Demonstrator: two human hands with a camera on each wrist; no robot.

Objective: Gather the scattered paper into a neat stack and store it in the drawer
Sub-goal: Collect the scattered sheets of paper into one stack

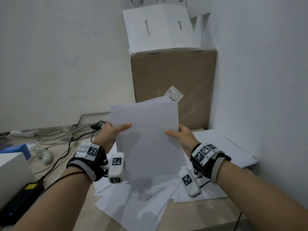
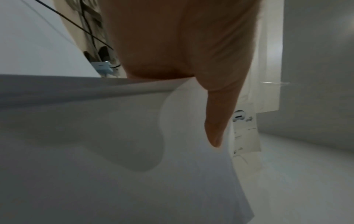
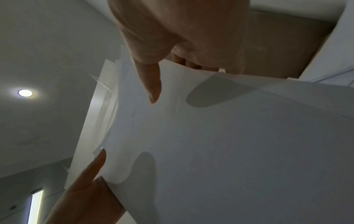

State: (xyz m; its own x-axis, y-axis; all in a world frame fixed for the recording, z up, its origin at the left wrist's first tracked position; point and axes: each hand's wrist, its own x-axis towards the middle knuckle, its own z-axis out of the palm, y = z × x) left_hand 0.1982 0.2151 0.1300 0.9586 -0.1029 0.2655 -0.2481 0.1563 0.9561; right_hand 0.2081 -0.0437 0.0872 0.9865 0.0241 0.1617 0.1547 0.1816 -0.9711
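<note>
Right now, seen from the head camera, both hands hold up a bunch of white paper [image 1: 146, 139] in the air between them. The left hand [image 1: 110, 132] pinches the left edge with its thumb on the front, and the right hand [image 1: 182, 135] does the same on the right edge; the other fingers are hidden behind the sheets. More loose sheets [image 1: 133, 202] lie spread out on the desk [image 1: 208, 212] under the hands, and another pile [image 1: 230, 147] sits just past the right hand by the wall. A brown box [image 1: 173, 75] stands behind the held paper, and wires [image 1: 58, 135] lie out past the left hand. I cannot see any drawer. From the left wrist camera, the thumb [image 2: 216, 121] presses flat on the paper [image 2: 95, 166], which bends a little near it. From the right wrist camera, the right thumb [image 3: 151, 81] lies on the paper [image 3: 229, 151], some fingers [image 3: 184, 61] peek out behind the top edge, and the other hand's thumb [image 3: 93, 166] shows at the far side. The edges at the top do not line up yet. I think paper like this is light, thin and floppy, and the sheets can slide on each other, so a loose hold could let some slip out. Holding both long sides near the middle, like now, looks like a good way to keep it straight and tap it even.
</note>
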